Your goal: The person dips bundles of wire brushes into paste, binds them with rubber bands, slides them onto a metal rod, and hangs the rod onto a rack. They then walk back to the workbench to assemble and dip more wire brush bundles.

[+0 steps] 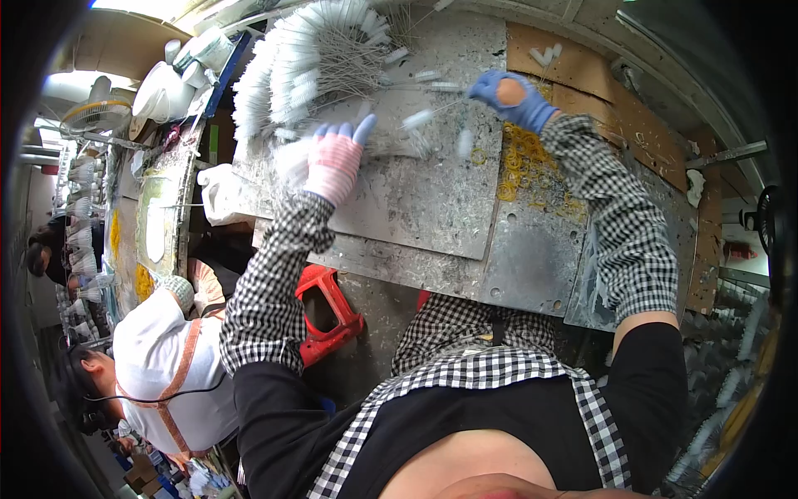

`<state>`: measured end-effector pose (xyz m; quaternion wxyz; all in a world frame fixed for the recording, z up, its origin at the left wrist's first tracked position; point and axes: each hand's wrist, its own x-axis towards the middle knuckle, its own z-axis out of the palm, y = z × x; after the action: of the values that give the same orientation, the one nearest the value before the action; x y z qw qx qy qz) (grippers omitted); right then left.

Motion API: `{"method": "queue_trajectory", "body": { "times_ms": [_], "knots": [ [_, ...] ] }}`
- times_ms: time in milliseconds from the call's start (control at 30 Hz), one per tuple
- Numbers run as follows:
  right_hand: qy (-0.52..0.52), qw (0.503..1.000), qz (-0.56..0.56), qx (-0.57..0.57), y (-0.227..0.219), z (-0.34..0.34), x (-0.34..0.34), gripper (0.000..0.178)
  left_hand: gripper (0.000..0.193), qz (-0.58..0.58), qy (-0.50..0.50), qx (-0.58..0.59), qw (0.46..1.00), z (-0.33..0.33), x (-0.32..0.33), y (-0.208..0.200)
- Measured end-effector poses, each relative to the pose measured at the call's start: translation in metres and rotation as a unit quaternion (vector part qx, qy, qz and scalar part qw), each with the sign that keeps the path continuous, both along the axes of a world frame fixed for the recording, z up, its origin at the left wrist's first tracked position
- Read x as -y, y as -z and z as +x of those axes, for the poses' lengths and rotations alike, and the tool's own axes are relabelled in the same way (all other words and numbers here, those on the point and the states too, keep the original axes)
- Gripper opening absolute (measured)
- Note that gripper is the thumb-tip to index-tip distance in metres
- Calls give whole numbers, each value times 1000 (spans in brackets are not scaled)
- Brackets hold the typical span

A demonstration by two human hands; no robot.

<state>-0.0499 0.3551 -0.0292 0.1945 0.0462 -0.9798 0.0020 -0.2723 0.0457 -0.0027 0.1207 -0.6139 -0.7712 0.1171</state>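
Note:
My left hand [337, 162], in a pink-and-white striped glove with blue fingertips, is over the left part of the grey work board [416, 200]. Its fingers are stretched out and apart, beside blurred white bristles. Farther right, my right hand [514, 96] wears a blue glove, with bare skin showing on the back. Its fingers are pinched together at the wire end of a white-bristled wire brush [417, 119]. Other small brushes lie close by. A big heap of similar brushes [303, 62], bristles outward and wire stems inward, sits at the far left of the board.
Yellow rings [532, 158] lie scattered right of the board, near brown cardboard [582, 71]. A red plastic stool [328, 316] stands below the table's near edge. At left, a co-worker in a white shirt [170, 358] sits close to my left arm. White tubs [162, 91] stand at far left.

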Motion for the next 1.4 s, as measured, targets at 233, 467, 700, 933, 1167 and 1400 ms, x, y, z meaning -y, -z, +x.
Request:
{"method": "queue_trajectory", "body": {
  "times_ms": [233, 467, 700, 933, 1167, 1400],
  "knots": [
    [12, 978, -205, -47, -29, -27, 40, 20, 76, -69, 5, 67, 995, 24, 14, -5],
    [76, 946, -302, 95, -21, -79, 107, 21, 27, -33, 108, 28, 993, 27, 14, -6],
    [-48, 927, -323, 184, 19, -28, 106, 28, 35, 6, 205, -1, 979, 22, 36, 9],
    [2, 950, -143, 279, -5, -3, 94, 25, 24, 15, 239, 15, 971, 25, 44, 3],
    [106, 930, -323, 142, -18, 94, 78, 31, 26, 85, 322, 51, 942, 49, 57, -19],
    [-40, 979, -199, 6, -7, 96, 148, 32, 51, 177, 356, 114, 910, 137, 12, -38]
  ]
}}
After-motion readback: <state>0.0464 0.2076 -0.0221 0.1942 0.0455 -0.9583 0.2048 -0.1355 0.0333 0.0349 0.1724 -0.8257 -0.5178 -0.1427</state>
